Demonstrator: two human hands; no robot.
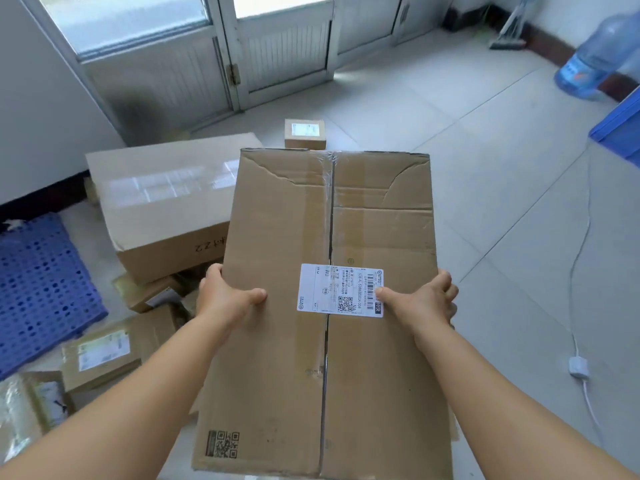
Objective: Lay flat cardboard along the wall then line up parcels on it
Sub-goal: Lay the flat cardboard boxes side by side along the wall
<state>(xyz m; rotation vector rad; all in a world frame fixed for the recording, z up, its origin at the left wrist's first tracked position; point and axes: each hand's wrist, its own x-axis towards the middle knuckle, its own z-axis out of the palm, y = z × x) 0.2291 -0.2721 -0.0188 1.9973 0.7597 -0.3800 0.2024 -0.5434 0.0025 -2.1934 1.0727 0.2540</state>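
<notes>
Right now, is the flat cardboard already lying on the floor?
No: the flat cardboard is held up off the floor, the left hand and right hand gripping its side edges.

A bare storeroom or parcel depot: taped cardboard parcels with shipping labels lie piled on the grey tiled floor, beside a blue plastic pallet, a water jug and metal-framed glazed doors.

One head-worn wide-angle camera looks forward and steeply down. It sits close above the flattened brown cardboard box. Grey tiled floor stretches beyond.
</notes>
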